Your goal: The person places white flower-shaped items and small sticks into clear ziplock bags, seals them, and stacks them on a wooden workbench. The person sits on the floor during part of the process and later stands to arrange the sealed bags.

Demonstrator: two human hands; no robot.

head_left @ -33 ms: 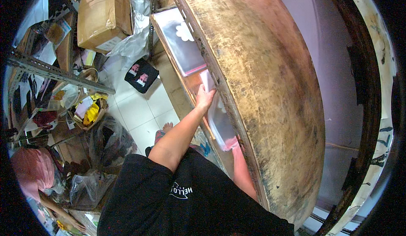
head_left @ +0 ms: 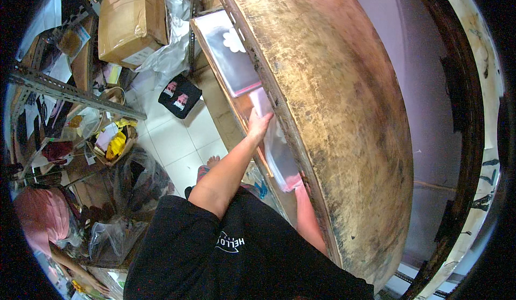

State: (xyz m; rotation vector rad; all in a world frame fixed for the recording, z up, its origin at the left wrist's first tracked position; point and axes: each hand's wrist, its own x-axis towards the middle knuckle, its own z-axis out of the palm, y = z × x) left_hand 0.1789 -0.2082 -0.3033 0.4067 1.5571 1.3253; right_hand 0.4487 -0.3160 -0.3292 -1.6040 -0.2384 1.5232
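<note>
Clear plastic bags in a stack [head_left: 277, 157] lie on a narrow wooden shelf [head_left: 244, 104] under a large worn board edge. My left hand [head_left: 259, 125] is closed round the far end of this stack, where a whitish flap [head_left: 260, 101] sticks out beyond the fingers. At the near end my right hand [head_left: 294, 183] grips the stack's pinkish edge; its fingers are partly hidden. Another stack of clear bags [head_left: 228, 52] with a white flower-like patch lies just beyond, with a pink edge facing my left hand.
The big brown board [head_left: 328, 112] overhangs the shelf on the right. A taped cardboard box [head_left: 131, 20] stands far left. A black mat [head_left: 180, 95] lies on the white floor tiles [head_left: 172, 133]. A metal rack [head_left: 75, 93] fills the left, where a person in pink [head_left: 43, 216] is partly seen.
The whitish flap beyond my left hand has swung slightly to the left and lies flatter. My left hand has shifted a little; my right hand looks unmoved.
</note>
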